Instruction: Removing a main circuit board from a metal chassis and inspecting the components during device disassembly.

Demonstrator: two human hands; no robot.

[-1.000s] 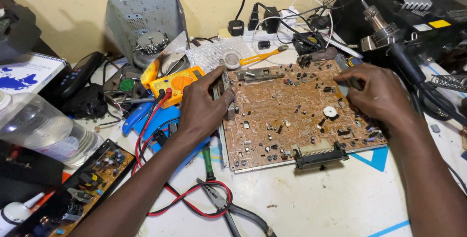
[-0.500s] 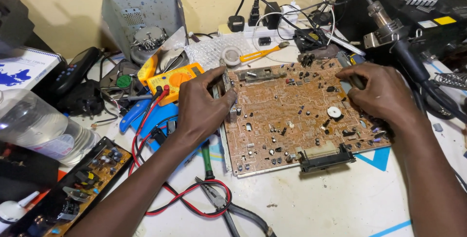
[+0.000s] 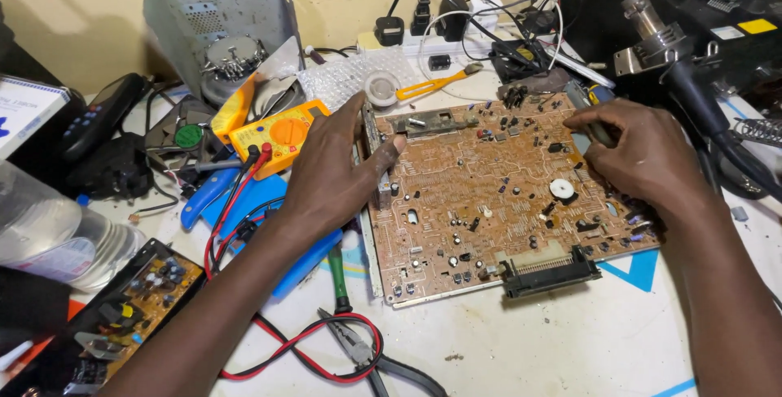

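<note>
A large brown circuit board (image 3: pixel 489 201) lies flat on the white table, solder side up, with a black connector (image 3: pixel 547 272) at its near edge. My left hand (image 3: pixel 330 177) grips the board's left edge, thumb pressed on top. My right hand (image 3: pixel 639 157) rests on the board's right side, fingers curled around a thin dark tool at the far right corner; the tool's tip is hidden.
A yellow multimeter (image 3: pixel 277 135) with red and black leads sits left of the board. Pliers (image 3: pixel 358 352) and a green-handled screwdriver (image 3: pixel 336 275) lie near the front. A smaller circuit board (image 3: pixel 122 324) is at the lower left, a hot-air tool (image 3: pixel 660 39) and power strip (image 3: pixel 440 35) behind.
The view has shifted closer. My left hand slid along the board's left edge, and my right hand moved toward the far right corner.
</note>
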